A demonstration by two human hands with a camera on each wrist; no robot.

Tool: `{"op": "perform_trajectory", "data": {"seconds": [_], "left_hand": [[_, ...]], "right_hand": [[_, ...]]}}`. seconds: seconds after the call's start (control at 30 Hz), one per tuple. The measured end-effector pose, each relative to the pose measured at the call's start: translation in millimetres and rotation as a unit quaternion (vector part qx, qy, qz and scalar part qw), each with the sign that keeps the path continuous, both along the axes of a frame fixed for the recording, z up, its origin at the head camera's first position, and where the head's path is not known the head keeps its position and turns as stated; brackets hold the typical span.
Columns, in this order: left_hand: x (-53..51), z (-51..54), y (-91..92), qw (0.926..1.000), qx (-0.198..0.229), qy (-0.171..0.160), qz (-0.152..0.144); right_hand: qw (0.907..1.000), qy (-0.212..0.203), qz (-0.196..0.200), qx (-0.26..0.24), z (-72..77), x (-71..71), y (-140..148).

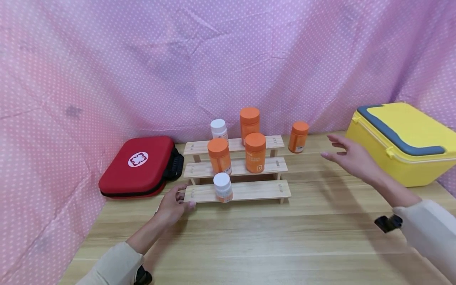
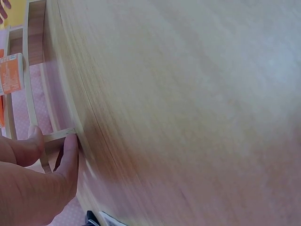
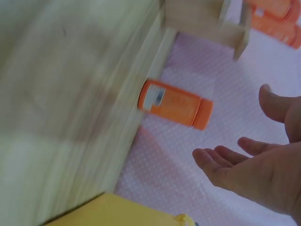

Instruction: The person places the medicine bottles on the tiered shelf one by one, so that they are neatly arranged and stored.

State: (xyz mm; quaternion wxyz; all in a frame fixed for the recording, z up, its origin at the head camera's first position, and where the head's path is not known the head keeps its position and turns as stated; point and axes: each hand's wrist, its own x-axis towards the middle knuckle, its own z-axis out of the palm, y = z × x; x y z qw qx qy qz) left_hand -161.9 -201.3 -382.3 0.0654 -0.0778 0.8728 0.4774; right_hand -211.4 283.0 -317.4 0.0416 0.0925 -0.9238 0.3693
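Note:
A three-step wooden rack [image 1: 254, 190] stands on the table. Thumb and fingers of my left hand [image 1: 171, 208] grip the left end of its lowest step, and the left wrist view shows that hand [image 2: 44, 188] at an end support. My right hand [image 1: 352, 156] is in the air, fingers apart, holding nothing. Left of it, an orange bottle [image 1: 298, 137] stands upright on the table beside the rack. In the right wrist view a gap separates this bottle [image 3: 174, 103] from the hand [image 3: 263, 174]. A white-capped bottle [image 1: 223, 188] stands on the lowest step.
Two orange bottles, one left [image 1: 219, 156] and one right [image 1: 255, 153], stand on the middle step. The top step bears an orange bottle [image 1: 249, 120] and a white bottle [image 1: 219, 128]. A red first-aid case [image 1: 142, 170] lies left; a yellow box [image 1: 399, 146] stands right. Pink dotted cloth [image 1: 228, 67] hangs behind.

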Motion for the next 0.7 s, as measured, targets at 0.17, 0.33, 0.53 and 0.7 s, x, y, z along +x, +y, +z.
{"op": "perform_trajectory", "data": {"seconds": [0.17, 0.33, 0.53, 0.7], "left_hand": [[1.0, 0.1, -1.2, 1.0, -0.003, -0.003, 0.004], [0.2, 0.6, -0.9, 1.0, 0.002, -0.001, -0.001], [-0.9, 0.8, 0.2, 1.0, -0.003, 0.007, 0.003], [-0.7, 0.0, 1.0, 0.9999, 0.006, 0.011, 0.001]], "right_hand": [[0.9996, -0.02, -0.019, -0.006, -1.2, -34.4, -2.1], [0.9996, -0.027, -0.01, -0.004, -9.0, -64.2, -3.2], [0.9981, -0.046, 0.01, -0.04, -14.0, -91.2, -4.5], [0.9954, -0.072, 0.023, -0.059, -14.6, -104.9, -5.2]]}}
